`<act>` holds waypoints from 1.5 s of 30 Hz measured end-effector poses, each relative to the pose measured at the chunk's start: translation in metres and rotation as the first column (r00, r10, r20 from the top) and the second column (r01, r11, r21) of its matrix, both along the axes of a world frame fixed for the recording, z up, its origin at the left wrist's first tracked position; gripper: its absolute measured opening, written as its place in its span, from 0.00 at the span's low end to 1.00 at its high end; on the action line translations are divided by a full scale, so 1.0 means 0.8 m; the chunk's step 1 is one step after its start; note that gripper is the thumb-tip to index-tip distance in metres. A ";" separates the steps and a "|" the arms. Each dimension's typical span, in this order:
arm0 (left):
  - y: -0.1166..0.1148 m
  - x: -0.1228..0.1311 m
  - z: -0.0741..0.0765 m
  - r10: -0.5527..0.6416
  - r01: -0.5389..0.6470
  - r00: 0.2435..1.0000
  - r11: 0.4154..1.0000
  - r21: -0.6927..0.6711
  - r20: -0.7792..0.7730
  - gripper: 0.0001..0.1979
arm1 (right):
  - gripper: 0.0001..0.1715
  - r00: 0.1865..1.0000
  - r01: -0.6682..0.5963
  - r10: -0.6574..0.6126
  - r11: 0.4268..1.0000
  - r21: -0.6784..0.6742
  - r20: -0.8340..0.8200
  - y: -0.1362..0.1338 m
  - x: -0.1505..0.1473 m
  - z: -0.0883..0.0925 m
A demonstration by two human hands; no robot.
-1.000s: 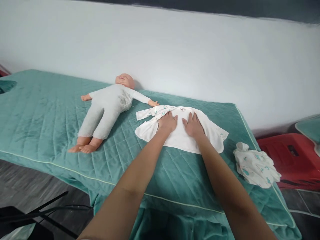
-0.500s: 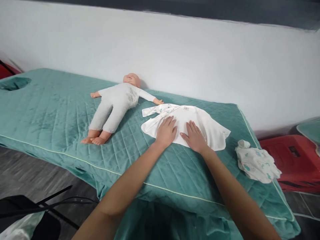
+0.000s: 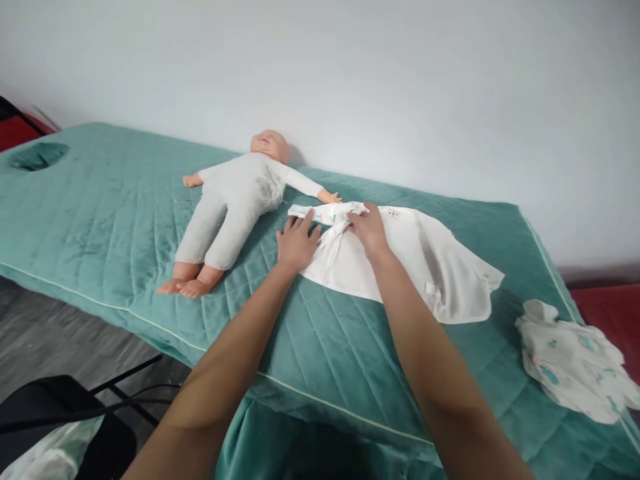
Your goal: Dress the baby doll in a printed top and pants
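Note:
A white baby shirt (image 3: pixel 415 257) with a small printed label lies spread out on the green quilted bed cover. Its patterned sleeve (image 3: pixel 327 213) points left, toward the doll. My left hand (image 3: pixel 299 243) rests at the sleeve's lower edge, fingers apart, palm down. The fingers of my right hand (image 3: pixel 371 230) are bent closed on the shirt's cloth where the sleeve meets the body. Beyond my left hand lies a baby doll (image 3: pixel 240 190) on its back, in a whitish cloth body, one of its hands close to the sleeve.
A crumpled white patterned garment (image 3: pixel 575 360) lies at the right edge of the bed (image 3: pixel 100 213). The wall (image 3: pixel 400 100) runs along the far side. A dark chair (image 3: pixel 65 413) with cloth on it stands at lower left. Something red (image 3: pixel 607 313) is beyond the right end.
Both hands have left the middle of the shirt and moved left and up to its sleeve. My right hand has closed on the cloth there. The view has shifted slightly.

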State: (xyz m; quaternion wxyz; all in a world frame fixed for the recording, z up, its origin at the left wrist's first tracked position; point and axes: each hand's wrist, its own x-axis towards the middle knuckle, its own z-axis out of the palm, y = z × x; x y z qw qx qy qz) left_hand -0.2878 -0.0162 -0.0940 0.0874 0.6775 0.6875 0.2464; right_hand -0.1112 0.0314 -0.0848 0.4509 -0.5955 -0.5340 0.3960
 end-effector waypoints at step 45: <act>-0.110 0.071 0.004 0.111 -0.259 0.773 0.954 0.150 0.624 0.13 | 0.31 0.998 -0.060 0.062 0.996 0.073 -0.030 -0.015 0.067 0.011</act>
